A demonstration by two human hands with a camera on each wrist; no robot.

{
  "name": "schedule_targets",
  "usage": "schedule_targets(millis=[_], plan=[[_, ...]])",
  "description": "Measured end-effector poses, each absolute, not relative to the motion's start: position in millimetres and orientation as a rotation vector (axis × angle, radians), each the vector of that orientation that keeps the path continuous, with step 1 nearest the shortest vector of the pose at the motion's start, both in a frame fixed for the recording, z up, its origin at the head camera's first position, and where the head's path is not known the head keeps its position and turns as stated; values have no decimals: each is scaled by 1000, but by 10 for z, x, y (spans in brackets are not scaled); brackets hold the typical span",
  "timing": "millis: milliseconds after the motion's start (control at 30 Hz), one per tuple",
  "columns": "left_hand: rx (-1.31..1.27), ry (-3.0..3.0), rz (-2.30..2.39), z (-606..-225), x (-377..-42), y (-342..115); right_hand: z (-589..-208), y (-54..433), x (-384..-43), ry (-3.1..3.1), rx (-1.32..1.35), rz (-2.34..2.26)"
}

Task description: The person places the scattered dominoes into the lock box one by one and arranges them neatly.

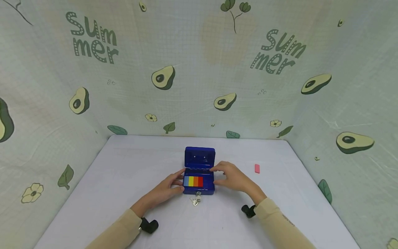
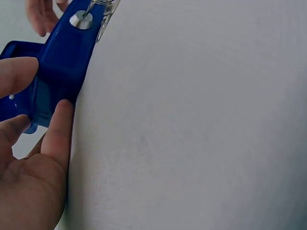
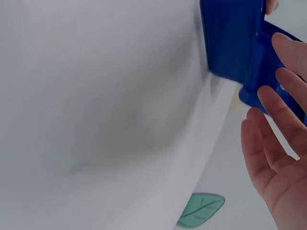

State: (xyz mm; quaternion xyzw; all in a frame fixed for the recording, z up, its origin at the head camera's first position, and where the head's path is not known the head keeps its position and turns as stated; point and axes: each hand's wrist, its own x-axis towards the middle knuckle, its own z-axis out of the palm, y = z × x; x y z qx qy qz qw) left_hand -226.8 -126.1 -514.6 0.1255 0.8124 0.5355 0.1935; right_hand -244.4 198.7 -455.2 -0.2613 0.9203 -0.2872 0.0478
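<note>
A small blue metal cash box stands on the table with its lid raised. Inside it lie colored blocks side by side, light blue through yellow and orange to red. A key on a ring hangs from the lock at the front. My left hand is at the box's left side, fingertips against the wall and thumb near the front corner. On the opposite side, my right hand has its thumb by the right wall and its forefinger up at the hinge corner, fingers fairly straight.
A small pink-red block lies on the white table to the right of the right hand. Cloth walls printed with avocados and leaves enclose the back and both sides. Each wrist carries a black camera.
</note>
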Motion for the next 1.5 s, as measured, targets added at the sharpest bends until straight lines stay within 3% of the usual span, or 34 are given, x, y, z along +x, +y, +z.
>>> schedule_targets(millis=[733,1500], plan=[[351,2296,1476,-5167,-2276,-1261,-4610,2946,-2522,2959,-678,-805],[348,2315,1464,-5188,-2297,-1253,-4810,3577,-2711,3053,-431,-698]])
